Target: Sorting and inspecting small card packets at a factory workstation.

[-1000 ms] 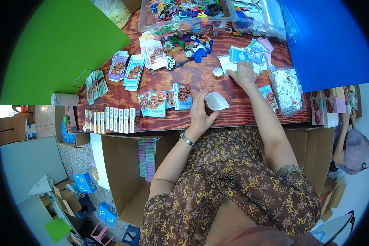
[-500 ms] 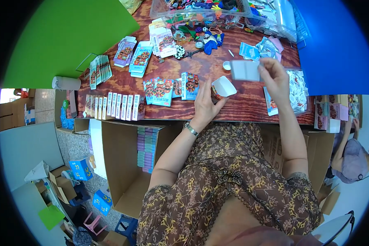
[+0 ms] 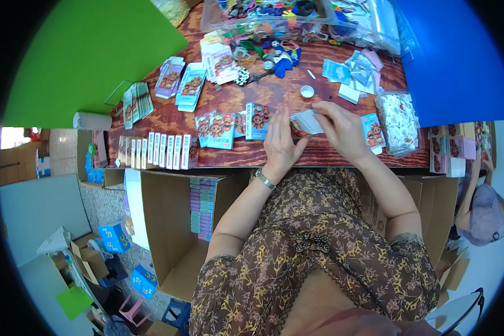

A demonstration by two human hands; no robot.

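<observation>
My left hand (image 3: 283, 144) is closed around a small printed box (image 3: 299, 132), held tilted above the table's front edge. The far end of the box stands open, and its white inside shows. At that mouth, my right hand (image 3: 341, 130) pinches a whitish card strip (image 3: 307, 120), partly inside the box. How deep the strip reaches is hidden by my fingers. Just left of my left hand lie a blue printed box (image 3: 257, 120) and several flat blue printed cartons (image 3: 220, 130). Beyond the hands stands a small white round cap (image 3: 307, 91).
Upright boxes (image 3: 158, 150) line the front left edge. More flat cartons (image 3: 191, 85) lie behind them. A clear bin of small toys (image 3: 269, 22) is at the back. On the right are blue packets (image 3: 336, 71) and a bag of white sachets (image 3: 398, 124). Another person (image 3: 484, 210) is at far right.
My right hand has come left and down, bringing the whitish strip from above the table to the box's mouth. My left hand still holds the box, and a white card on the table is uncovered.
</observation>
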